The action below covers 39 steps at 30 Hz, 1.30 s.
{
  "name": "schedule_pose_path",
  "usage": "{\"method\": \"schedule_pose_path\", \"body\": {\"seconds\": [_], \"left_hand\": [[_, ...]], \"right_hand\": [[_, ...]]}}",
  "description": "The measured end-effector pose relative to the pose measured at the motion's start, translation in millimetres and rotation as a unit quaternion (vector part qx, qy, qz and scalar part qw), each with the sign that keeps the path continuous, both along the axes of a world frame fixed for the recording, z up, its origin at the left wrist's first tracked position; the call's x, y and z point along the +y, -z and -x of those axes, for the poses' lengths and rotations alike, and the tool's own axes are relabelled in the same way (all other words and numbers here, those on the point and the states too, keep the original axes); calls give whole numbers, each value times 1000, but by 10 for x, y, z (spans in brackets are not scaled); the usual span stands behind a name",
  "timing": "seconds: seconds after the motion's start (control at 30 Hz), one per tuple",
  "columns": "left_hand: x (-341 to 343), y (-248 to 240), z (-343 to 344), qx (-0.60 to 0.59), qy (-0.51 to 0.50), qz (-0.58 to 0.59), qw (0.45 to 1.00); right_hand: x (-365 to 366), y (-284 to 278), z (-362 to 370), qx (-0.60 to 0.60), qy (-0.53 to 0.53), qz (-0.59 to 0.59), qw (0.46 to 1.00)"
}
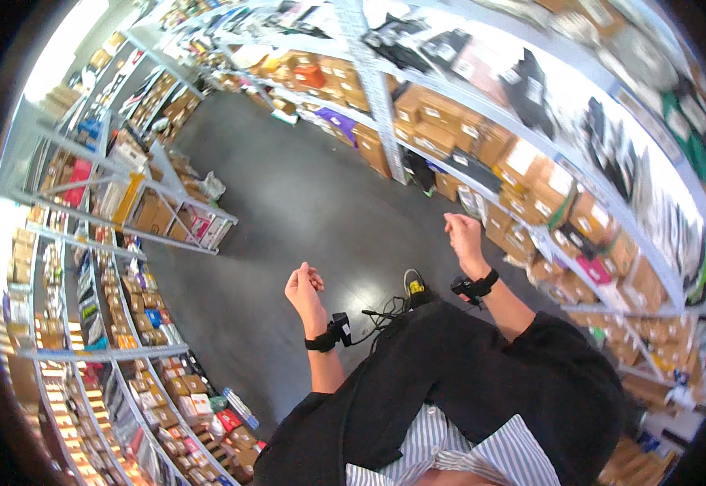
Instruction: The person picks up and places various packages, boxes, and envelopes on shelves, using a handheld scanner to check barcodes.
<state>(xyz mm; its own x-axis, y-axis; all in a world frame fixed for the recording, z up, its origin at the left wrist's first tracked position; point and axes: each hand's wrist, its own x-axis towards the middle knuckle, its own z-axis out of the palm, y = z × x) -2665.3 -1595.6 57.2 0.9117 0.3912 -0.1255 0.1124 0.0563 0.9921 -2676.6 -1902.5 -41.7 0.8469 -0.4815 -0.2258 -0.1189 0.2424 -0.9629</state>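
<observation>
Boxes (515, 235) sit along the lower front edge of the right-hand shelf (379, 97) in the head view, near the right hand (465, 240) but apparently apart from it. It and the left hand (304, 290) are loosely curled, nothing visible inside, above the floor (272, 178). Careful movement here likely means keeping the cable (381, 313) clear of the shoe (415, 287).

Can see brn cardbd boxes (508, 232) w/ small wht labels, stacked low on R-side rack (380, 101), nr R hand (465, 240).
</observation>
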Motion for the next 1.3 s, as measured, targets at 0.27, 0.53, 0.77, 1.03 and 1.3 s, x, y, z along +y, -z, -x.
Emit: {"method": "schedule_pose_path", "body": {"seconds": [0.27, 0.53, 0.77, 1.03, 1.3], "left_hand": [[1118, -124, -1137, -42, -78, 14, 996], [1666, -4, -2124, 11, -132, 28, 991], [2248, 95, -3700, 41, -150, -4, 988], [2973, -371, -5690, 6, -192, -31, 981], [4379, -15, -7091, 31, -325, -7, 945]], "right_hand": [[1148, -356, -1716, -8, -165, -38, 985], [1382, -119, -3214, 78, -102, -81, 988], [1853, 311, -5110, 69, -135, -112, 982], [3305, -46, -7343, 31, -258, -101, 960], [4731, 101, -9209, 67, -312, -78, 944]]}}
